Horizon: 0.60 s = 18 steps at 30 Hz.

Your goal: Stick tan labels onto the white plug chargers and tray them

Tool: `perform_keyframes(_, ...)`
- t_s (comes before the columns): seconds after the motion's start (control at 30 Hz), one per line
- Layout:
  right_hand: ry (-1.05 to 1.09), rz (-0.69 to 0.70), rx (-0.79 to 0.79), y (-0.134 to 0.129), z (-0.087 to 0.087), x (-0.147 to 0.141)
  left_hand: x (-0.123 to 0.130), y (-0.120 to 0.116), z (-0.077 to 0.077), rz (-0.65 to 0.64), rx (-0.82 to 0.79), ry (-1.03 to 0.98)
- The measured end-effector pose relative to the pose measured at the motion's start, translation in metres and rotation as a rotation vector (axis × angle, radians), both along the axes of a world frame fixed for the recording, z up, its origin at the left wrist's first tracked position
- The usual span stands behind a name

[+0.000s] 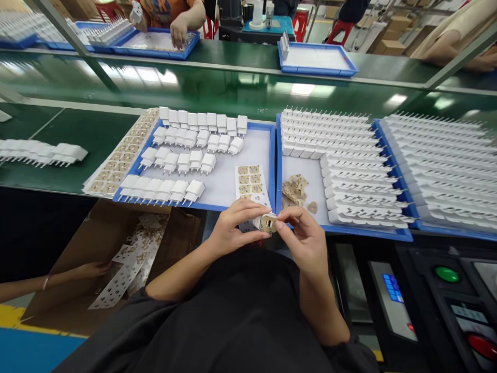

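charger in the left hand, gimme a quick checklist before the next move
1. Charger secure: ok, pinched in the left hand.
2. Tan sticker on its port face: ok, with the right hand at its edge.
3. Sticker pressed flat: cannot tell, too small.
4. Sticker sheet free of the left hand: cannot tell, its near end is hidden.
5. Left tray in rows: ok, four rows of chargers.
6. Tan scraps cleared: not ok, they lie in the middle tray.

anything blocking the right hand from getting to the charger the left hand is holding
Nothing visible. The right hand has its thumb and finger at the edge of the charger's brown face. The left hand grips from the opposite side, and the sticker sheet extends beyond, not between them.
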State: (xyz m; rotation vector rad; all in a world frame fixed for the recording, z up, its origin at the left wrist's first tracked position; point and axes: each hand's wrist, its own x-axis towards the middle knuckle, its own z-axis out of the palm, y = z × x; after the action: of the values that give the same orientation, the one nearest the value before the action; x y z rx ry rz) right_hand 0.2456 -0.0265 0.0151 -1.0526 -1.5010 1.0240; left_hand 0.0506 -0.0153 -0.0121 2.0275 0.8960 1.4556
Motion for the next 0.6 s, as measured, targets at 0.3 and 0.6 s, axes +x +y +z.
perform_keyframes(0.3, -0.193, -0.101, 0.106, -0.003, 0.009, -0.007, 0.0, 0.0, 0.002, 0.011, 0.056, 0.011)
perform_keyframes(0.6, -0.071, -0.143, 0.064, 0.003, 0.001, -0.007, 0.006, -0.002, 0.006, 0.103, 0.191, -0.035)
